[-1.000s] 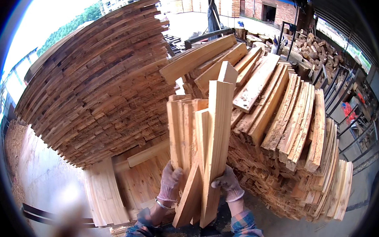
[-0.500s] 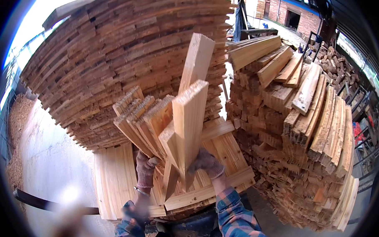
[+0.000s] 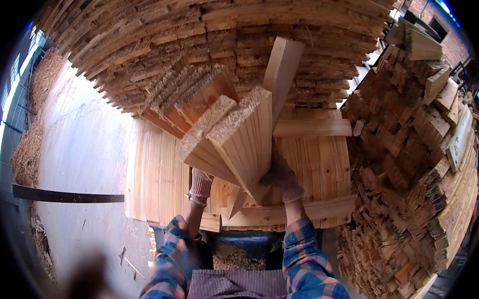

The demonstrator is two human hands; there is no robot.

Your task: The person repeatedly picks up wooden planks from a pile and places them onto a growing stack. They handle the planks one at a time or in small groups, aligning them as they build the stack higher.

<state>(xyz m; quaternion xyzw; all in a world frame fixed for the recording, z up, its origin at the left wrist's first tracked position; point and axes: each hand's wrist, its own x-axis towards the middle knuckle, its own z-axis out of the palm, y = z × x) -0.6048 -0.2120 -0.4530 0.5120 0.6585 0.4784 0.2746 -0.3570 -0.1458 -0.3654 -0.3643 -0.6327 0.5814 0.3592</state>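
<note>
A bundle of wooden boards [image 3: 245,144] stands on end between my gloved hands, fanned out with rough sawn ends up. My right hand [image 3: 285,180] is closed on the lower right side of the bundle. My left hand [image 3: 201,184] grips the boards at their lower left; its fingers are mostly hidden behind them. One longer board [image 3: 282,72] rises behind the others and leans right. Beneath the bundle lies a layer of flat pale boards [image 3: 315,162], with crosswise strips [image 3: 313,127] on top.
A tall stack of boards [image 3: 222,27] rises just beyond the flat layer. To the right stands another high, uneven pile [image 3: 391,197] with loose boards on its top. A dark metal bar [image 3: 69,195] juts out at the left over the pale floor. Wood shavings [image 3: 31,147] lie along the left wall.
The view has tilted down and shifted. The bundle's tops have tipped toward me, showing more of the sawn ends. Both hands stay on the boards.
</note>
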